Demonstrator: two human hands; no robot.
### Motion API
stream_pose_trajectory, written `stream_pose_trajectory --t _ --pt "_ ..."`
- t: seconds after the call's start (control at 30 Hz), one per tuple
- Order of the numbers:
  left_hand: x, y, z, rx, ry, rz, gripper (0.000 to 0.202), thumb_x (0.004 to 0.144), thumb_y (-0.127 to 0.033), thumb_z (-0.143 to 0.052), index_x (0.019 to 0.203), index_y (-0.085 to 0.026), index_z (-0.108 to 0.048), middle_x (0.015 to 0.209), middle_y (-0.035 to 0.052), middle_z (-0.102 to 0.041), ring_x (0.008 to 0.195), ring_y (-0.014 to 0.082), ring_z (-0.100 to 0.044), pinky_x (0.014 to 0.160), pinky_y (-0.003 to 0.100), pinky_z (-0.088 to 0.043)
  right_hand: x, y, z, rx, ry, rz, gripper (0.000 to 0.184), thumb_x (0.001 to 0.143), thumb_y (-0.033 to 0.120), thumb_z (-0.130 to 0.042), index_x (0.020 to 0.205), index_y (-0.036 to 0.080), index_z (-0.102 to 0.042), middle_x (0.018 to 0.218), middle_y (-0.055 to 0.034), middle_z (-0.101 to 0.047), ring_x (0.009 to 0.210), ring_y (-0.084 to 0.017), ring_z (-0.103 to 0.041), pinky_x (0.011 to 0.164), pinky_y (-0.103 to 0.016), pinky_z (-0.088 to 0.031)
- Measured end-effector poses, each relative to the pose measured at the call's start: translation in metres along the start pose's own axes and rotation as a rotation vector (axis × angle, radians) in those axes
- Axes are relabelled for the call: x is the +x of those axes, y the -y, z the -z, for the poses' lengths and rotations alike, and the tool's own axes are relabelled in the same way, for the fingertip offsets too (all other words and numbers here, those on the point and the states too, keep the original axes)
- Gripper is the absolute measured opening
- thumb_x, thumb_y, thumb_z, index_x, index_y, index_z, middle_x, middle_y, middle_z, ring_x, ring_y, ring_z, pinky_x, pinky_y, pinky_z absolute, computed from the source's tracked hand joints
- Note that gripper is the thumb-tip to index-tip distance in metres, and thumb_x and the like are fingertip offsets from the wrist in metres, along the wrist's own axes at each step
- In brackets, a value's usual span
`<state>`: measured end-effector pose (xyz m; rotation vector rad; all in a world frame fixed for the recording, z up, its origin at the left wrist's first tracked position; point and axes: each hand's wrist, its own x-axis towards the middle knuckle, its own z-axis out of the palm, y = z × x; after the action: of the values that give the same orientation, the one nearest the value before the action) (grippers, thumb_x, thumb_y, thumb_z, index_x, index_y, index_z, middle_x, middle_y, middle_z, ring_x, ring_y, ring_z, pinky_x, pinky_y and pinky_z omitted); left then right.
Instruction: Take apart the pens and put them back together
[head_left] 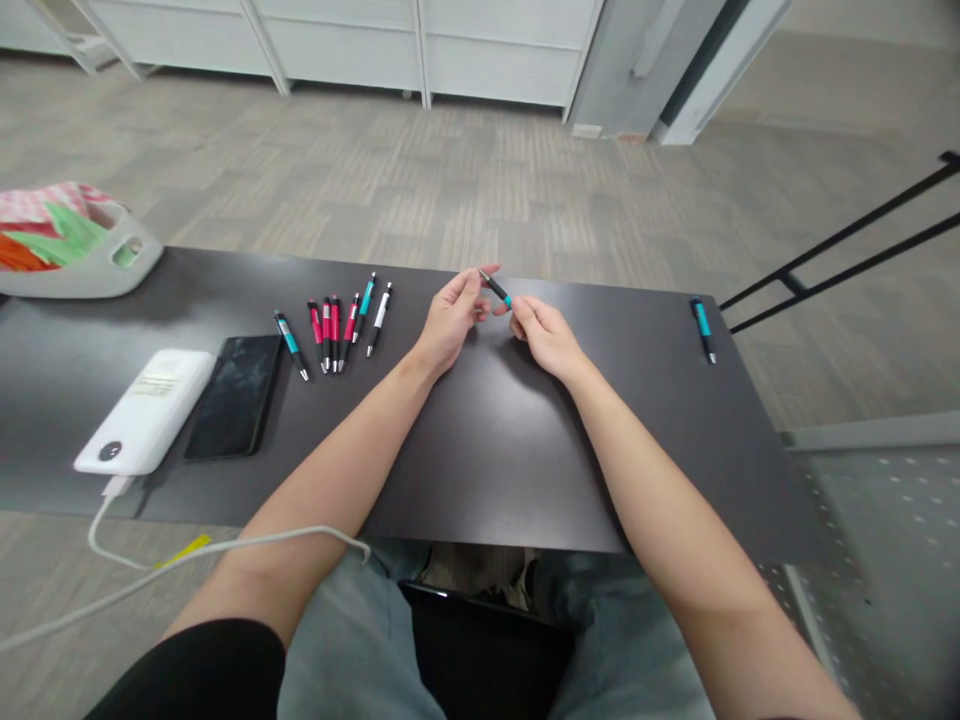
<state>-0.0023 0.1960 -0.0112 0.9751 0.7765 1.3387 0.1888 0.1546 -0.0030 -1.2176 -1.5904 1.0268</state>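
Note:
A teal and black ballpoint pen [496, 288] is held above the table, slanting with its pointed tip up to the left. My right hand [546, 338] pinches its teal end between thumb and fingers. The thumb and forefinger of my left hand [452, 318] close on the tip end. Left of my hands lies a loose row of pens: a teal pen [291, 345], several pink pens [327, 335], another teal pen [364, 307] and a white pen [379, 320]. One more teal pen [703, 330] rests alone near the table's right edge.
On the dark table [480, 470], a black phone [234, 397] lies beside a white power bank [146, 412] with a white cable [225, 545] crossing over my left forearm. A pale basket [139, 255] of colourful packets stands far left. Black metal bars [840, 245] rise at the right.

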Motion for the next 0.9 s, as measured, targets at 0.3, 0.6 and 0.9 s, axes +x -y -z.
stream_pose_trajectory --t 0.3,0.6,0.9 --pt "-0.005 -0.006 -0.005 0.040 -0.088 -0.057 0.031 0.124 -0.049 -0.090 0.103 -0.026 -0.088 0.106 0.0029 -0.092 0.068 0.0096 -0.071 0.070 0.021 -0.064 -0.003 0.005 -0.010 -0.078 0.019 -0.013 0.077 0.112 0.107 -0.061 0.102 0.031 -0.071 0.077 0.0011 -0.052 0.079 -0.026 -0.057 0.078 -0.041 -0.048" --pt "-0.020 -0.008 -0.019 0.263 -0.225 -0.133 0.043 0.125 -0.065 -0.083 0.106 -0.027 -0.085 0.111 0.0061 -0.093 0.080 0.0153 -0.084 0.079 0.029 -0.070 -0.002 0.000 -0.015 -0.066 -0.091 0.091 0.055 0.114 0.084 -0.082 0.099 0.032 -0.073 0.085 -0.0020 -0.070 0.084 -0.028 -0.065 0.087 -0.043 -0.057" --pt "-0.017 -0.011 -0.013 0.343 -0.191 -0.170 0.038 0.122 -0.063 -0.088 0.107 -0.029 -0.089 0.104 0.0056 -0.092 0.085 0.0182 -0.085 0.076 0.030 -0.065 -0.001 0.003 -0.014 -0.044 -0.133 0.090 0.062 0.106 0.093 -0.086 0.099 0.032 -0.073 0.087 -0.0020 -0.070 0.089 -0.028 -0.064 0.089 -0.044 -0.058"
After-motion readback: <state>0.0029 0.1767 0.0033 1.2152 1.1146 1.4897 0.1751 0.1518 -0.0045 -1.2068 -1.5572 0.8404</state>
